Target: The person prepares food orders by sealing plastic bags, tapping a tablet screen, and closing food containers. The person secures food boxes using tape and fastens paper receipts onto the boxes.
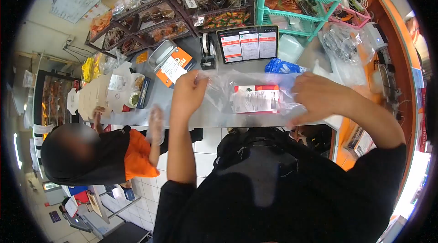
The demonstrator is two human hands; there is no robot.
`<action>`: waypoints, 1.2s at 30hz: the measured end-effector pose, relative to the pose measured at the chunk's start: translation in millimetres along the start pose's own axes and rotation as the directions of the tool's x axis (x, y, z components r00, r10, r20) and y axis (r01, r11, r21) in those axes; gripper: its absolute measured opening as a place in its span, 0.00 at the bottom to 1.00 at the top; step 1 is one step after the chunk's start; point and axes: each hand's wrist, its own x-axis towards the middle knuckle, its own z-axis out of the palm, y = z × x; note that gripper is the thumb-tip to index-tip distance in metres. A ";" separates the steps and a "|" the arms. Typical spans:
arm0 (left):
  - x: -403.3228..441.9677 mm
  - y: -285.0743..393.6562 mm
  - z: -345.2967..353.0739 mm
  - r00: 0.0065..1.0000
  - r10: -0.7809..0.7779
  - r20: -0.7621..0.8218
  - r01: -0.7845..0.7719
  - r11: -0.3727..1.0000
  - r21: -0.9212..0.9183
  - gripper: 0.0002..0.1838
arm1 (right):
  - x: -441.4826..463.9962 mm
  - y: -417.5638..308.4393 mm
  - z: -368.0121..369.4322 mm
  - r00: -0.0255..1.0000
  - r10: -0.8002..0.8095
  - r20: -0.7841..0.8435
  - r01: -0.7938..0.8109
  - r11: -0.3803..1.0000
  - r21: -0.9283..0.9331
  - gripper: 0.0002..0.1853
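A clear plastic bag [219, 88] stretches between my two hands above the metal table. My left hand [190, 88] is closed, its fingers pinching the bag's left end. At the bag's other end, my right hand [317, 93] grips the plastic with bent fingers; its thumb is blurred. Under or inside the bag, I cannot tell which, lies a red box [257, 88] with a printed white receipt [255, 101] across its top. Just beyond my right hand sits a crumpled blue plastic bag [284, 66].
Behind the bag stand a tablet [248, 44] and a tape dispenser [208, 53]. An orange box [182, 58] with a receipt is left of them. Brown crates [219, 7] and turquoise crates [292, 3] line the back. A co-worker [100, 151] with a gloved hand works at left beside open cartons [93, 97].
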 end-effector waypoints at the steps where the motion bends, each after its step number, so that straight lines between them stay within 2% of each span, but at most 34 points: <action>1: -1.4 3.0 1.1 0.995 0.055 0.082 -0.035 0.973 -0.228 0.11 | -12.5 6.4 8.0 0.979 0.001 -0.205 -0.033 0.988 -0.153 0.21; 2: -1.6 7.0 2.9 0.979 0.130 0.156 -0.049 0.897 -0.438 0.12 | -22.6 10.6 17.3 0.913 -0.024 -0.406 -0.102 0.953 -0.286 0.18; 3: -0.4 13.4 4.7 0.951 0.221 0.215 -0.040 0.780 -0.624 0.14 | -24.4 9.8 18.2 0.859 0.018 -0.512 -0.163 0.957 -0.240 0.15; 4: -1.9 27.4 12.1 0.942 0.248 0.227 -0.017 0.710 -0.704 0.19 | -26.2 9.1 19.2 0.790 0.060 -0.610 -0.213 0.960 -0.182 0.13; 5: -6.1 45.7 26.0 0.933 0.271 0.238 0.016 0.628 -0.778 0.24 | -23.6 8.5 11.2 0.775 0.195 -0.601 -0.215 0.976 0.040 0.12; 6: -9.1 65.3 42.3 0.909 0.326 0.259 -0.034 0.678 -0.734 0.26 | -19.1 6.6 5.6 0.762 0.325 -0.560 -0.208 0.942 0.263 0.11; 7: -10.1 81.5 59.0 0.880 0.382 0.282 -0.092 0.720 -0.687 0.29 | -5.8 5.5 9.9 0.760 0.302 -0.576 -0.116 0.934 0.337 0.09; 8: -8.8 90.3 75.4 0.892 0.396 0.221 -0.207 0.789 -0.579 0.28 | 10.7 -1.7 21.4 0.740 0.346 -0.577 -0.032 0.874 0.484 0.14; 10: -2.1 99.5 99.4 0.889 0.449 0.088 -0.405 0.861 -0.307 0.28 | 31.5 -19.9 36.3 0.663 0.389 -0.640 0.117 0.791 0.601 0.26; 11: -0.2 97.9 102.4 0.915 0.401 0.051 -0.355 0.857 -0.375 0.27 | 31.7 -17.3 50.5 0.599 0.411 -0.687 0.221 0.740 0.636 0.30; 12: -1.2 90.8 102.1 0.929 0.361 0.081 -0.300 0.863 -0.407 0.26 | 28.1 -12.2 69.6 0.529 0.442 -0.724 0.328 0.681 0.655 0.34; 14: -2.0 77.7 101.5 0.952 0.283 0.118 -0.195 0.856 -0.478 0.23 | 46.5 -0.1 112.6 0.423 0.503 -0.754 0.302 0.706 0.641 0.41; 15: -4.3 74.8 103.9 0.948 0.310 0.078 -0.239 0.850 -0.469 0.22 | 72.2 2.5 154.6 0.387 0.536 -0.751 0.170 0.758 0.629 0.43; 17: -11.3 82.5 94.7 0.919 0.382 0.102 -0.319 0.868 -0.380 0.23 | 144.5 20.0 262.1 0.420 0.671 -0.612 0.185 0.597 0.781 0.41; 18: -10.4 86.1 89.3 0.899 0.424 0.109 -0.369 0.868 -0.332 0.24 | 166.1 30.0 289.0 0.439 0.722 -0.535 0.269 0.462 0.845 0.37; 19: -8.8 76.3 84.0 0.866 0.498 -0.027 -0.487 0.833 -0.262 0.27 | 187.4 39.6 315.0 0.455 0.767 -0.453 0.347 0.316 0.883 0.34; 20: -7.5 55.2 76.9 0.810 0.566 -0.153 -0.586 0.791 -0.174 0.30 | 198.1 36.9 322.2 0.396 0.813 -0.428 0.392 0.271 0.879 0.31; 22: -3.2 14.6 70.7 0.768 0.555 -0.318 -0.629 0.746 -0.217 0.40 | 205.4 30.9 325.4 0.285 0.827 -0.485 0.314 0.398 0.862 0.25; 24: 2.1 -14.0 69.7 0.836 0.391 -0.384 -0.544 0.681 -0.490 0.51 | 202.3 27.8 317.2 0.214 0.714 -0.666 0.018 0.679 0.734 0.21; 25: 9.0 -3.2 65.9 0.790 0.585 -0.185 -0.613 0.763 -0.206 0.54 | 198.4 23.2 310.3 0.206 0.719 -0.664 0.010 0.677 0.736 0.22; 27: 13.3 -27.2 102.5 0.816 0.578 0.002 -0.567 0.801 0.191 0.47 | 195.4 18.5 304.4 0.196 0.710 -0.676 -0.013 0.692 0.722 0.24; 29: 27.1 -64.2 151.9 0.790 0.597 0.138 -0.605 0.726 0.325 0.39 | 201.5 22.6 321.3 0.189 0.678 -0.710 -0.052 0.729 0.682 0.27; 30: 43.2 -82.1 177.5 0.736 0.650 0.186 -0.675 0.690 0.260 0.34 | 204.5 27.9 329.9 0.186 0.655 -0.732 -0.076 0.752 0.654 0.28; 31: 49.4 -89.4 195.5 0.680 0.697 0.230 -0.733 0.653 0.190 0.30 | 193.6 20.9 302.7 0.239 0.709 -0.664 0.033 0.677 0.735 0.32; 34: 39.2 -82.7 225.5 0.816 0.497 0.295 -0.571 0.773 0.276 0.20 | 193.6 21.1 291.4 0.288 0.730 -0.619 -0.037 0.655 0.755 0.32; 36: 41.4 -110.2 259.7 0.889 0.457 0.027 -0.458 0.888 0.048 0.32 | 176.2 15.2 263.4 0.315 0.682 -0.660 0.026 0.689 0.724 0.29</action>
